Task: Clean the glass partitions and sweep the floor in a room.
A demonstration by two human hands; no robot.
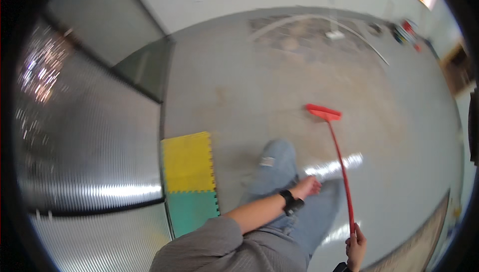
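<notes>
A red broom point(346, 182) slants away from me, its long handle held near the end by my right hand point(356, 244). Its red head point(323, 111) is out ahead on the grey floor point(239, 85); whether it touches or hovers just above, I cannot tell. My left hand point(307, 187) is in front of my body, over my jeans point(275, 167). The fingers of that hand are curled in, with nothing visible in them. A black band point(291, 201) is around the left wrist.
Yellow point(188, 162) and green point(192, 210) foam mats lie left beside a ribbed glass partition point(97, 152). Farther off, a pale curved strip point(368, 43) lies across a patterned floor patch point(271, 49). A red and white container point(407, 28) stands far right. A framed panel point(415, 240) is lower right.
</notes>
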